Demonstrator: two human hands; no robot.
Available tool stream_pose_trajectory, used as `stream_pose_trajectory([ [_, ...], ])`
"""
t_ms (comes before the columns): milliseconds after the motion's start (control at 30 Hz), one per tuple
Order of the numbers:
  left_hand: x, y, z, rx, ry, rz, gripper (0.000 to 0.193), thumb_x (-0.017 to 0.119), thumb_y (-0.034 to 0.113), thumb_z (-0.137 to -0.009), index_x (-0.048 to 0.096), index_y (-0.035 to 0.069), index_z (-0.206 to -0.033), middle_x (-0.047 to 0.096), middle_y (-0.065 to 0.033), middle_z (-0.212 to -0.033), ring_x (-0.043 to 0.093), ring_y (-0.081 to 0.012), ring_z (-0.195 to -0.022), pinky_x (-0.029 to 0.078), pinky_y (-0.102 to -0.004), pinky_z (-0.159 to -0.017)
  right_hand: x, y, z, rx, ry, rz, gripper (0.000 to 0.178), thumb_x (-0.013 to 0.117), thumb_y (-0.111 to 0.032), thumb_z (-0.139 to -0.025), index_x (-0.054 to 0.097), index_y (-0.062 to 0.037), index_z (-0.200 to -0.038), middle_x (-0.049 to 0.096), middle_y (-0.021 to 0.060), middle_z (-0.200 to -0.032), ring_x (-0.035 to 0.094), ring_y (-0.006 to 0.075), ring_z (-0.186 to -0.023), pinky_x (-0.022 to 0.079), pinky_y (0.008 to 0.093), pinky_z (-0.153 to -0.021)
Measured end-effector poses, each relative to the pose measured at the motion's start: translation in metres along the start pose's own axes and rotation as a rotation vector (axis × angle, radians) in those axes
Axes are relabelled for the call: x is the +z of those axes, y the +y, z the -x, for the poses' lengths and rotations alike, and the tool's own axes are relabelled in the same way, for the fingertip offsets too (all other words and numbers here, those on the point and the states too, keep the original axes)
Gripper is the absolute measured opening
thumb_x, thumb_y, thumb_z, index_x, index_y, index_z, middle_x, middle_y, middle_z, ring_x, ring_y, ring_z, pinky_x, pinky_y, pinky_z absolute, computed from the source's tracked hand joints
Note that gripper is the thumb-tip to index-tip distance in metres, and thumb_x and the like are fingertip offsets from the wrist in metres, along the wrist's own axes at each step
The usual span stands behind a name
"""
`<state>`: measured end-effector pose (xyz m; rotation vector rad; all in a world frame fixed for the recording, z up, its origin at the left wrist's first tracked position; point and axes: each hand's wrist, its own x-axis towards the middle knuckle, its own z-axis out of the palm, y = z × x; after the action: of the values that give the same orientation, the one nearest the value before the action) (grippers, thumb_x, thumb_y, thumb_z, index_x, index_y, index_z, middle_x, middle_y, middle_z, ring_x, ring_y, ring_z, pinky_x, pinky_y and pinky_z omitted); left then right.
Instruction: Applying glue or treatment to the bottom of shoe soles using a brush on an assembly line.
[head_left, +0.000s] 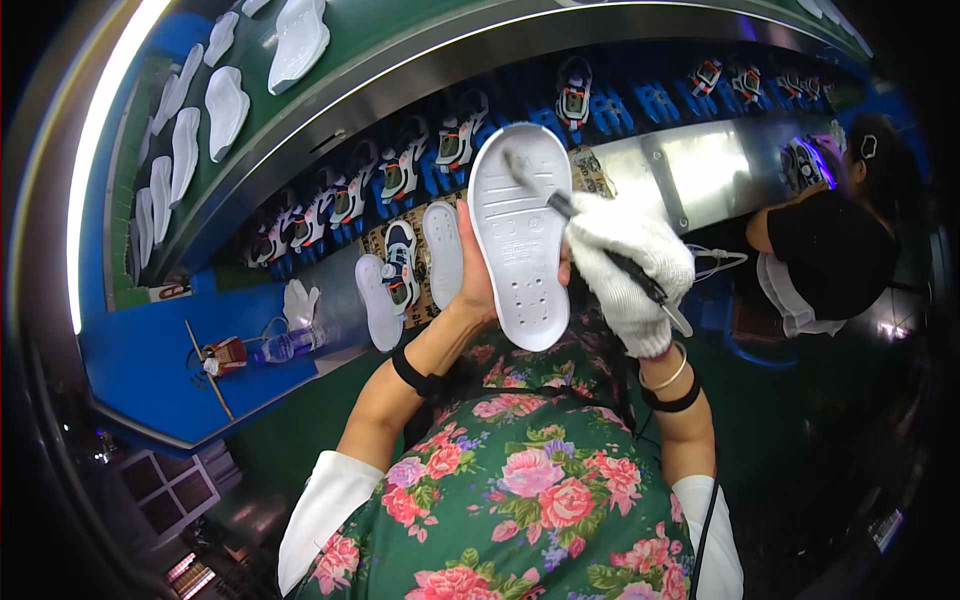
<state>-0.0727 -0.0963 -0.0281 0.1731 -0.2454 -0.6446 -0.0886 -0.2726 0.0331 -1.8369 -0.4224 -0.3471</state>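
Nearby, white soles flanked a multicoloured sneaker; left fingers held another sole, gloved right fingers a black-handled brush.

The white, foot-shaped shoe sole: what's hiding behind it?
Behind the white, foot-shaped shoe sole is the person's bare left hand, peeking out at both edges. Its palm and anything else there are covered.
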Motion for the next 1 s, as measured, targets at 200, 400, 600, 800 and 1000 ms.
stream_pose_trajectory([
  [200, -0.019, 0.003, 0.007, 0.021, 0.528, -0.189, 0.107, 0.019, 0.09, -0.085, 0.047, 0.001, -0.138, 0.066, -0.0196, -0.11, 0.068, -0.0305, -0.093, 0.056, -0.0422, -0.083, 0.015, -0.009, 0.007, -0.399, -0.181, 0.088, 0.03, 0.078, -0.004, -0.074, 0.076, -0.0079, -0.103, 0.075, 0.0111, -0.105, 0.072, 0.0271, -0.089, 0.056, 0.036, -0.078],
  [400, -0.013, 0.005, 0.001, 0.16, 0.58, -0.207, 0.107, 0.024, 0.092, -0.082, 0.045, 0.004, -0.139, 0.063, -0.0212, -0.11, 0.066, -0.0304, -0.086, 0.056, -0.0429, -0.077, 0.003, -0.002, 0.004, -0.234, -0.037, 0.057, 0.026, 0.077, -0.003, -0.075, 0.076, -0.0059, -0.101, 0.074, 0.0128, -0.104, 0.071, 0.0275, -0.086, 0.057, 0.0357, -0.076],
  [600, -0.025, 0.015, 0.011, 0.005, 0.243, -0.073, 0.113, 0.023, 0.098, -0.076, 0.048, 0.003, -0.132, 0.061, -0.0212, -0.099, 0.066, -0.0318, -0.081, 0.057, -0.0441, -0.067, 0.01, -0.008, 0.016, -0.266, -0.271, -0.182, 0.028, 0.079, -0.004, -0.072, 0.077, -0.0098, -0.099, 0.075, 0.0088, -0.101, 0.071, 0.0236, -0.085, 0.057, 0.0335, -0.073],
  [800, -0.026, 0.024, -0.002, 0.04, 0.349, -0.209, 0.109, 0.02, 0.096, -0.079, 0.052, 0.003, -0.128, 0.062, -0.0192, -0.095, 0.067, -0.0293, -0.076, 0.056, -0.0426, -0.064, 0.017, 0.0, 0.023, -0.405, -0.18, 0.13, 0.028, 0.078, -0.001, -0.074, 0.075, -0.0066, -0.102, 0.074, 0.0132, -0.103, 0.071, 0.0271, -0.089, 0.056, 0.0358, -0.073],
  [1000, -0.034, 0.03, -0.007, 0.095, 0.238, -0.043, 0.109, 0.026, 0.097, -0.076, 0.052, 0.004, -0.127, 0.058, -0.0167, -0.096, 0.058, -0.0268, -0.077, 0.051, -0.0391, -0.067, 0.005, 0.0, 0.019, -0.256, -0.213, -0.085, 0.026, 0.081, -0.002, -0.072, 0.076, -0.0081, -0.096, 0.075, 0.0117, -0.099, 0.071, 0.0258, -0.083, 0.056, 0.0348, -0.072],
])
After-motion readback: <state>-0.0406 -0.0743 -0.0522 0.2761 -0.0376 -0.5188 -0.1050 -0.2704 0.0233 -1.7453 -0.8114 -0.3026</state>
